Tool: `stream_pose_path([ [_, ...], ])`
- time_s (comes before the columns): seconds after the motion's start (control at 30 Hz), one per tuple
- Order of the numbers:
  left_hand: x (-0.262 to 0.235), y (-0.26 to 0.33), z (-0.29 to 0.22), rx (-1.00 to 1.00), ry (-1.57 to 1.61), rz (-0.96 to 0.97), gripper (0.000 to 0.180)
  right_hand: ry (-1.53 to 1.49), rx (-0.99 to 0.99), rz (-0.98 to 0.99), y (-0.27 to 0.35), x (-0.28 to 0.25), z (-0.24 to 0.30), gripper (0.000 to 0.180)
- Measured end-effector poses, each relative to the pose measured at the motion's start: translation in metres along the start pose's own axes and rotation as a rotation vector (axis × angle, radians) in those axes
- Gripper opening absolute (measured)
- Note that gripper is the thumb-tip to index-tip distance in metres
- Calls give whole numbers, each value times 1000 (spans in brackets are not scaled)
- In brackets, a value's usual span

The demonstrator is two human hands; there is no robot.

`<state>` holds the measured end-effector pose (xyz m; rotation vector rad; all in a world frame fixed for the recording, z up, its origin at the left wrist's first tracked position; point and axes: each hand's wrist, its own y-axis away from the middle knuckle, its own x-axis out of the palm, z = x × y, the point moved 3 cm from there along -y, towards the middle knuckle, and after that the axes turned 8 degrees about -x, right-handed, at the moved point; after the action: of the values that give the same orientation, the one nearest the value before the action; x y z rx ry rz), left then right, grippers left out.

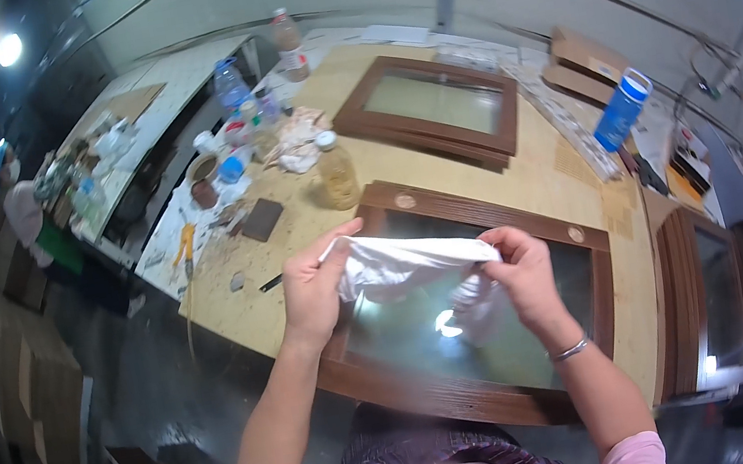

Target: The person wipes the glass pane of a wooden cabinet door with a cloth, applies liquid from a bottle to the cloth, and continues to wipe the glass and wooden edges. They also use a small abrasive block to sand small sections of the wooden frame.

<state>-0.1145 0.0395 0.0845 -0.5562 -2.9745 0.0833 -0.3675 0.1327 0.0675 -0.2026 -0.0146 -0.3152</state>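
A white cloth (pixel 411 260) is stretched between my two hands, above a brown wooden frame (pixel 606 311) with a glass pane. My left hand (pixel 314 286) pinches the cloth's left end. The fingers of my right hand (pixel 522 268) are closed on its other end, and a loose part hangs down below them. Through the glass (pixel 410 343) a bright light is reflected. The cloth and my hands hide part of the frame's middle. A bottle of yellowish liquid (pixel 337 174) stands just beyond the frame's far left corner.
A second glazed frame (pixel 429 104) lies farther back on the plywood-topped table (pixel 314 242). Bottles, crumpled rags (pixel 297 141), a dark square block (pixel 262 220) and orange-handled pliers (pixel 185 243) crowd the left side. A blue bottle (pixel 623 109) stands right. Another person (pixel 35 219) stands far left.
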Motion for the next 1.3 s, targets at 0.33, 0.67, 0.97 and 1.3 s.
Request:
stream_pose_path([
  [0.33, -92, -18, -3, -76, 294, -27, 27, 381, -138, 630, -61, 120, 25, 41],
  [0.67, -183, -88, 56, 12, -337, -57, 46, -243, 483, 363, -104, 196, -39, 12],
  [0.97, -148, -89, 104, -514, 402, 359, 26, -354, 391, 202, -142, 203, -71, 17],
  [1.3, -171, -125, 129, -484, 704, 37, 33, 477, 90, -91, -250, 220, -180, 68],
])
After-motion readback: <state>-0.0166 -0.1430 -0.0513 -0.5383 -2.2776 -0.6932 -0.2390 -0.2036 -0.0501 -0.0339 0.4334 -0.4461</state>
